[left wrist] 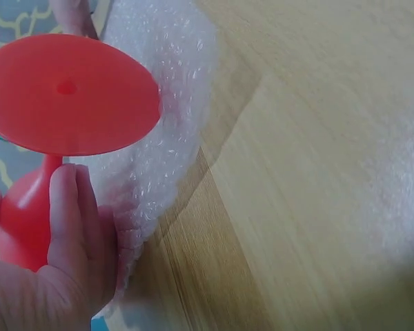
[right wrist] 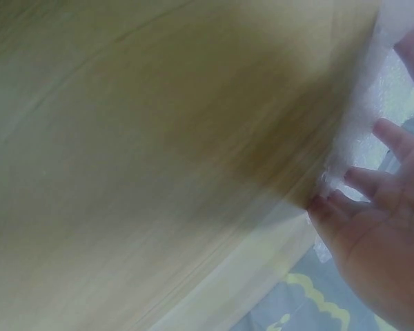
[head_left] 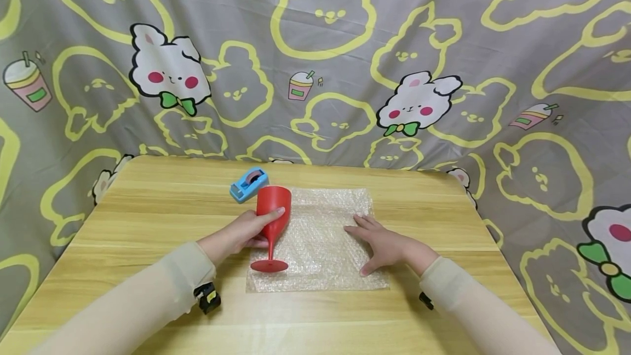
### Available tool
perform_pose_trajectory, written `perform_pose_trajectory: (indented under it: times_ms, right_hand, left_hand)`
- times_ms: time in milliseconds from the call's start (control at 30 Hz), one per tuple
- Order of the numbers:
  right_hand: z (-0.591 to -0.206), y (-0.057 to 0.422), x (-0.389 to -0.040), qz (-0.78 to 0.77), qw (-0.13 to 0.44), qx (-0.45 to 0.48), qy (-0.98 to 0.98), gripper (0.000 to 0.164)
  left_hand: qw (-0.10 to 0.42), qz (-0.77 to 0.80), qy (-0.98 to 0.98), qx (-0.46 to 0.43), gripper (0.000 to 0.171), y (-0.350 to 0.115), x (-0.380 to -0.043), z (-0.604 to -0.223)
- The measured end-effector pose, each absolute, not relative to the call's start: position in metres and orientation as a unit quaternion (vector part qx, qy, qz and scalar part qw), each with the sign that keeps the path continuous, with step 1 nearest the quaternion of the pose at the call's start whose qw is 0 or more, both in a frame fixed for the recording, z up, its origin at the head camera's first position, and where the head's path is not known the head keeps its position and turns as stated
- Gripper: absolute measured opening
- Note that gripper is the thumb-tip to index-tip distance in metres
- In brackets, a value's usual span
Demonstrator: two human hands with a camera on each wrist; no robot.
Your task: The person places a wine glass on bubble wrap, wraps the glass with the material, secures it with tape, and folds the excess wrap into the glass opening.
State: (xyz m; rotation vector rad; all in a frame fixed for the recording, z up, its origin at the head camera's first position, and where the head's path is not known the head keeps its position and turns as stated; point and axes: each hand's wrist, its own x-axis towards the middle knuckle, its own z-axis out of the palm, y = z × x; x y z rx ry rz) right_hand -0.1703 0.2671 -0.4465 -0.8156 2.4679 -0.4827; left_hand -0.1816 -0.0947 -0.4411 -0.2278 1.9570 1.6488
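A red plastic goblet (head_left: 274, 207) is held by my left hand (head_left: 242, 230) around its bowl, over the left side of a sheet of bubble wrap (head_left: 320, 245). In the left wrist view the goblet's round foot (left wrist: 69, 96) faces the camera, and the fingers lie along the bowl and stem. My right hand (head_left: 386, 242) has its fingers spread at the sheet's right edge. In the right wrist view the right hand's fingertips (right wrist: 321, 203) touch the bubble wrap (right wrist: 362, 131); nothing is gripped there.
A blue tape dispenser (head_left: 248, 184) with a roll of tape sits behind the goblet, near the sheet's back left corner. The wooden table (head_left: 162, 201) ends at a grey patterned curtain (head_left: 340, 81) at the back and sides.
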Motion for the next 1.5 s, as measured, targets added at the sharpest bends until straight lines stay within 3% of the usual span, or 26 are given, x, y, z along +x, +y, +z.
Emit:
perform_pose_trajectory:
  times_ms: [633,1500]
  right_hand:
    - [-0.446,0.268,-0.168,-0.177,0.246,-0.299,0.905,0.110]
    - [-0.440,0.266,-0.175,-0.174,0.230,-0.293,0.912,0.102]
  left_hand:
    - [0.287,0.606,0.735,-0.100,0.063,-0.090,-0.180,-0.439]
    - [0.262,0.595,0.755,-0.088,0.070,-0.085,-0.181,-0.442]
